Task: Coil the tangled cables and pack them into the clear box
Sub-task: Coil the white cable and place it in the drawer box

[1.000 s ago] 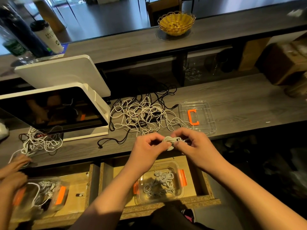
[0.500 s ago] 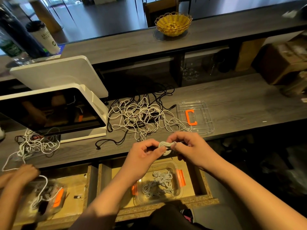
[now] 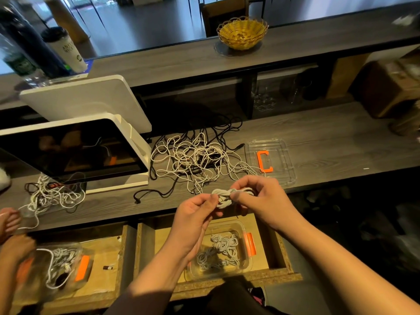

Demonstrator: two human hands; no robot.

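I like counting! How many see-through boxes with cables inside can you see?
2. One clear box sits in the open drawer under the hands, with coiled cables inside. Another clear box sits in the left drawer, near another person's hand. More may be hidden out of view.

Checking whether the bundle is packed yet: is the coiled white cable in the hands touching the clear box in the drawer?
Apart. The head view shows the coiled cable held by both hands above the counter edge, well clear of the clear box below.
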